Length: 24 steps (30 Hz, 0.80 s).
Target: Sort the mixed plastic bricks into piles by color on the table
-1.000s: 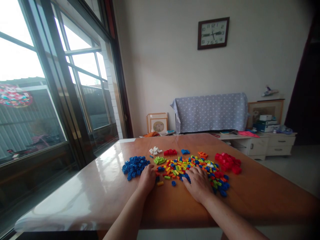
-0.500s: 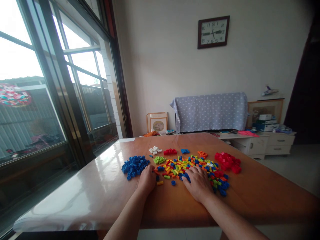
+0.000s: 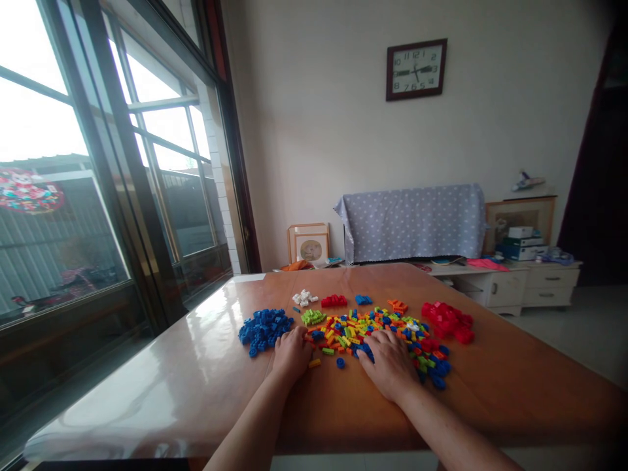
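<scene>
A heap of mixed coloured bricks (image 3: 373, 327) lies in the middle of the orange table (image 3: 490, 392). My left hand (image 3: 290, 355) rests palm down at the heap's left edge, fingers curled onto the bricks, right beside a pile of blue bricks (image 3: 263, 325). My right hand (image 3: 390, 363) lies flat on the heap's near side, fingers spread over blue and yellow pieces. Whether either hand grips a brick is hidden under the fingers. Sorted piles sit behind: white (image 3: 304, 297), lime green (image 3: 313, 316), small red (image 3: 333, 300), small blue (image 3: 364, 299), orange (image 3: 397, 305) and a large red pile (image 3: 447, 320).
A tall window (image 3: 73, 196) runs along the left of the table. Behind the table stand a piece of furniture under a dotted grey cloth (image 3: 412, 221), a low white cabinet (image 3: 520, 281) and framed pictures (image 3: 309, 243). A clock (image 3: 416, 69) hangs on the wall.
My left hand has slid slightly to the right, towards the mixed heap. My right hand has stayed on the heap. The view has tipped a little.
</scene>
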Available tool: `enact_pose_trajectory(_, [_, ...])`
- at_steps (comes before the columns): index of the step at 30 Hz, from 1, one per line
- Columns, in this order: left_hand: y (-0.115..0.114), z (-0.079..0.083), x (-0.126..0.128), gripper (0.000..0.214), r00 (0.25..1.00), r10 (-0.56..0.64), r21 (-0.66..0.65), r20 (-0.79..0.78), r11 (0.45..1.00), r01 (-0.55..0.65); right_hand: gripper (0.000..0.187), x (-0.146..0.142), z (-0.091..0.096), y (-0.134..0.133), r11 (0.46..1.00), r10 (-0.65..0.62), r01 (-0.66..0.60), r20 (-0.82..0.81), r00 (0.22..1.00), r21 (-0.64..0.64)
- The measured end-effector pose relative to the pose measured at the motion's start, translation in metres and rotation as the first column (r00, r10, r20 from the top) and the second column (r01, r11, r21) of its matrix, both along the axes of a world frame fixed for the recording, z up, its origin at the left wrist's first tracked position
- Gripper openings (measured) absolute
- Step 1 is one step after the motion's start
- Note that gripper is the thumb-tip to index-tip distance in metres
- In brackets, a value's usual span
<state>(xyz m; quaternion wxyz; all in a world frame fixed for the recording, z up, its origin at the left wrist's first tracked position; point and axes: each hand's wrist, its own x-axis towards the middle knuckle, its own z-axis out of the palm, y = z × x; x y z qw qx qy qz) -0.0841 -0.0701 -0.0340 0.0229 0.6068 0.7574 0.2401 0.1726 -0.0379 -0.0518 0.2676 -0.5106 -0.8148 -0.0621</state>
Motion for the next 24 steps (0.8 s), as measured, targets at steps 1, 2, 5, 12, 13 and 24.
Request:
enact_pose_trajectory(1, [-0.001,0.001,0.000,0.035,1.000,-0.008,0.002,0.009,1.000,0.008,0.035,0.000,0.000,0.000,1.000,0.002,-0.002,-0.001,1.000,0.001])
enact_pose_trajectory(2, [-0.001,0.001,-0.001,0.036,1.000,-0.015,0.004,0.018,1.000,0.015,0.035,0.000,0.000,0.000,1.000,0.004,-0.004,-0.001,1.000,0.002])
enact_pose_trajectory(5, [-0.002,0.001,-0.001,0.038,0.999,-0.031,0.007,0.037,1.000,0.030,0.035,0.001,-0.001,0.000,1.000,0.008,-0.008,-0.003,1.000,0.003])
enact_pose_trajectory(12, [-0.006,0.002,0.006,0.039,0.997,-0.077,0.005,-0.021,0.997,0.077,0.035,0.000,-0.002,0.002,1.000,0.008,-0.008,-0.012,1.000,-0.003])
enact_pose_trajectory(13, [-0.006,0.003,0.006,0.041,0.996,-0.083,0.000,-0.029,0.997,0.083,0.035,0.000,-0.002,0.001,1.000,0.011,-0.011,-0.014,1.000,-0.006])
enact_pose_trajectory(24, [0.011,-0.003,0.007,0.047,0.992,-0.032,-0.049,-0.122,0.998,0.026,0.035,0.001,0.001,-0.001,1.000,0.024,-0.024,-0.031,0.999,-0.003])
